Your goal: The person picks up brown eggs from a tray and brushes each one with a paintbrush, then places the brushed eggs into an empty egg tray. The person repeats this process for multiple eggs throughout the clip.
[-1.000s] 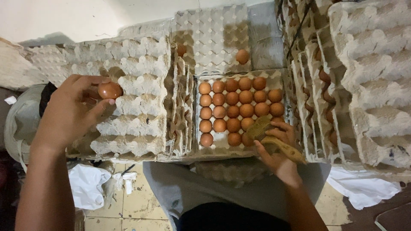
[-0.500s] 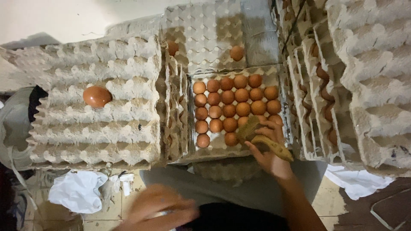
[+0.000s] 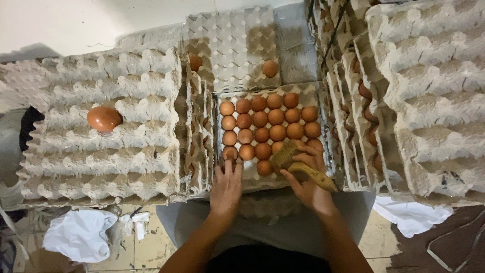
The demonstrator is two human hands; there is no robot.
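- Head view shows the person bent over a tray of brown eggs (image 3: 268,132), and the step in hand looks like cleaning the eggs one at a time with a brush.
- Right hand (image 3: 309,184) is curled shut around a worn wooden brush (image 3: 298,164). Its handle sticks out to the right past the fingers, and its bristle head lies just ahead of the thumb, pressed against the eggs of the nearest row.
- Left hand (image 3: 226,188) lies flat and mostly open, palm down, fingers straight and together. It holds nothing; the fingertips rest on the near edge of the tray, touching or almost touching the nearest egg (image 3: 230,152) at the front-left corner.
- Judging from that pose, the next move calls for the left fingers to close gently round that corner egg and lift it clear of its cup without knocking its neighbours, while the brush hand holds steady beside it.
- Far to the left of the left hand, well apart, one single brown egg (image 3: 104,118) sits on top of a stack of empty grey trays (image 3: 101,162).
- Beyond the filled tray, away from both hands, another tray (image 3: 232,45) carries two loose eggs.
- To the right of the brush hand, more trays (image 3: 364,111) stand on edge with eggs showing between them.
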